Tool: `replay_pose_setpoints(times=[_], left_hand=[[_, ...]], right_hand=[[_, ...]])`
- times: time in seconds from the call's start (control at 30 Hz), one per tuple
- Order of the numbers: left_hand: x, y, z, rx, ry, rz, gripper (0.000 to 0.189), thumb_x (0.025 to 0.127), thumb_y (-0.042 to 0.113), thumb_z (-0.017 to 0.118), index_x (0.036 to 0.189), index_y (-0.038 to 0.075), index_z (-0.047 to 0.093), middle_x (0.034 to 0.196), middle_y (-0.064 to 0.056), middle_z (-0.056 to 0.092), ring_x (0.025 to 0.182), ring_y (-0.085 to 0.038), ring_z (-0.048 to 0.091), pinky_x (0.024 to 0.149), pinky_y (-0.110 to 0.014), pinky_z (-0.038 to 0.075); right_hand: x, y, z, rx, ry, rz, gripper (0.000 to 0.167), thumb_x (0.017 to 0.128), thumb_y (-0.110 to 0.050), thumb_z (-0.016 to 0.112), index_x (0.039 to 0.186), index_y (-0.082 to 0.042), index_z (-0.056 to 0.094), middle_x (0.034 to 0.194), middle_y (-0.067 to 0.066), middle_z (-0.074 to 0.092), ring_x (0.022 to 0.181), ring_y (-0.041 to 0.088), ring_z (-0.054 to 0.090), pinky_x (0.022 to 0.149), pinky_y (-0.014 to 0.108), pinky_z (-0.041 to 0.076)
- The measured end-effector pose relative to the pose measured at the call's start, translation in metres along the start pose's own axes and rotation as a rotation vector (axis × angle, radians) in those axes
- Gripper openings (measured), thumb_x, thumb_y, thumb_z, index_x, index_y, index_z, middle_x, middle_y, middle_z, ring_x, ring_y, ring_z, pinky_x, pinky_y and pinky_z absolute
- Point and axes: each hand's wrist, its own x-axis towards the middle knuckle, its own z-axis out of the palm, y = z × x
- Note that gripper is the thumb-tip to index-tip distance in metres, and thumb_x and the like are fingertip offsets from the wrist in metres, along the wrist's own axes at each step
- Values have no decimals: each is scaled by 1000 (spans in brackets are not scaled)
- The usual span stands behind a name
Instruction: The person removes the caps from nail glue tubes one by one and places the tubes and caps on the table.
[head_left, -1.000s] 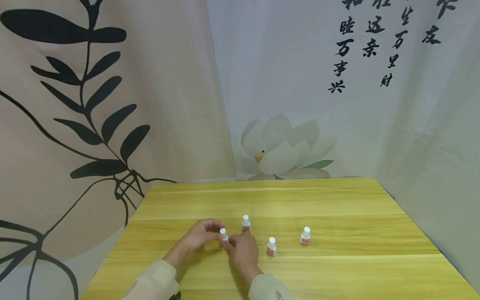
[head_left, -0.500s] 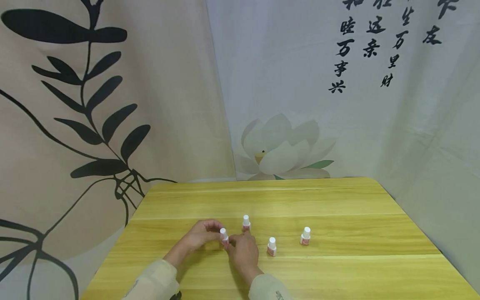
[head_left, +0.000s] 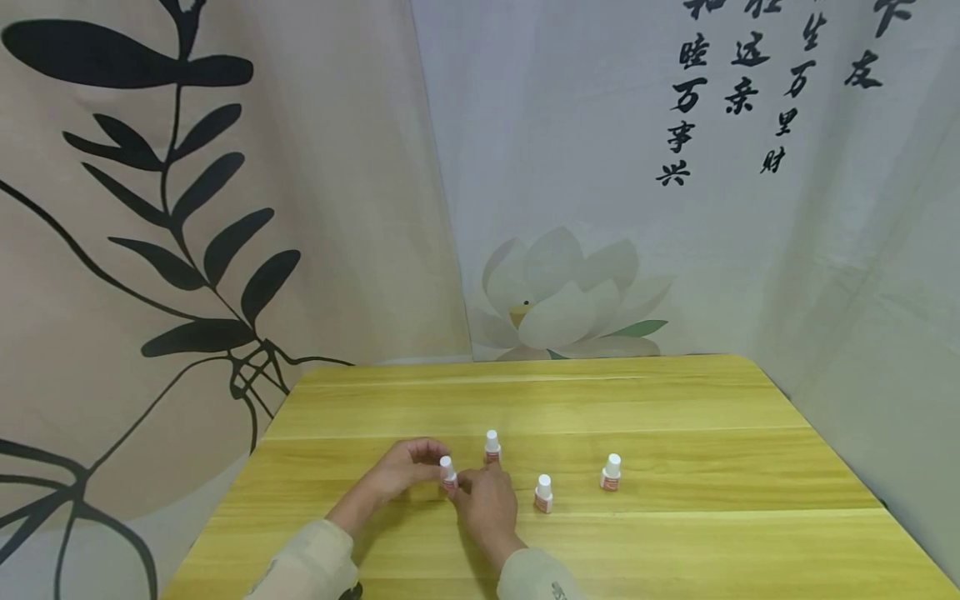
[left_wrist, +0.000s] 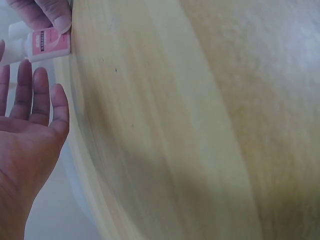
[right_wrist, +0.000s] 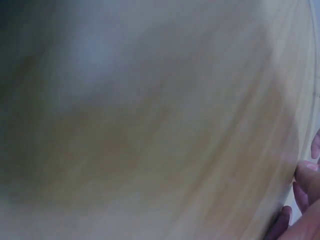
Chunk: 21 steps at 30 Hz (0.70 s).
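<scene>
In the head view, a small white bottle (head_left: 447, 472) with a red-pink label stands slightly tilted between the two hands. My right hand (head_left: 487, 506) pinches its lower part with the fingertips; in the left wrist view a right fingertip lies on the label of the bottle (left_wrist: 50, 42). Around its other side my left hand (head_left: 401, 471) is held, thumb beside the bottle and fingers behind it. Those left fingers (left_wrist: 40, 95) look extended and loosely spread in the left wrist view; whether they touch is unclear. The right wrist view shows only right-hand fingers (right_wrist: 307, 180) at its edge.
A similar bottle (head_left: 492, 445) stands just beyond the right hand, partly hidden by it. To the right are two more upright bottles, a nearer bottle (head_left: 543, 493) and a farther bottle (head_left: 611, 472). All stand on a wooden table (head_left: 712, 542), with a printed curtain (head_left: 360, 208) behind.
</scene>
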Motion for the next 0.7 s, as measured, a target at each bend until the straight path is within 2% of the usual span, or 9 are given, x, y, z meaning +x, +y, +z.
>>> replay_pose_setpoints(times=[0.17, 0.4, 0.7], left_hand=[[0, 0, 0, 12, 0, 1, 40, 88, 19, 76, 119, -4, 63, 108, -8, 67, 103, -24, 60, 94, -47, 47], [2, -2, 0, 15, 3, 4, 31, 86, 20, 77, 109, 2, 67, 105, -8, 68, 101, -24, 61, 93, -45, 46], [2, -1, 0, 20, 13, 20, 25, 87, 18, 76, 106, 4, 66, 103, -7, 67, 102, -24, 60, 95, -45, 44]], right_hand=[[0, 0, 0, -5, -7, 4, 15, 81, -29, 81, 89, -17, 79, 92, 8, 63, 81, 23, 53, 65, 39, 45], [0, 0, 3, -11, -9, 18, 14, 81, -32, 80, 88, -19, 79, 91, 5, 63, 82, 21, 53, 66, 38, 45], [0, 2, 4, 1, -21, 20, 16, 81, -32, 80, 90, -19, 79, 91, 5, 63, 83, 22, 53, 66, 38, 45]])
